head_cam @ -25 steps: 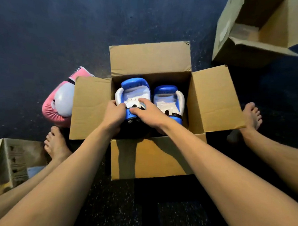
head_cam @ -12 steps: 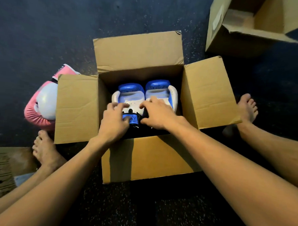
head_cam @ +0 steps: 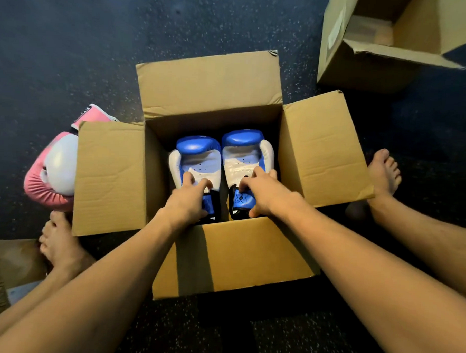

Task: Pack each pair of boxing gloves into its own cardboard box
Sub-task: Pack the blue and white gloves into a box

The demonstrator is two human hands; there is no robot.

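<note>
The hands have parted since half a second ago: then both worked at the middle, now each has its own glove. The left hand (head_cam: 188,201) lies over the cuff of the left blue glove (head_cam: 198,156), fingers bent onto its white palm; whether it clasps or only presses, I cannot tell. The right hand (head_cam: 266,193) pinches the strapped cuff of the right blue glove (head_cam: 243,150). Both gloves lie side by side in the cardboard box (head_cam: 321,148), cuffs at its near wall. They are probably light, with padding that gives and a slick skin, so the stiffer cuff looks the best hold. A pink glove (head_cam: 53,179) waits on the floor beyond the box's left flap.
</note>
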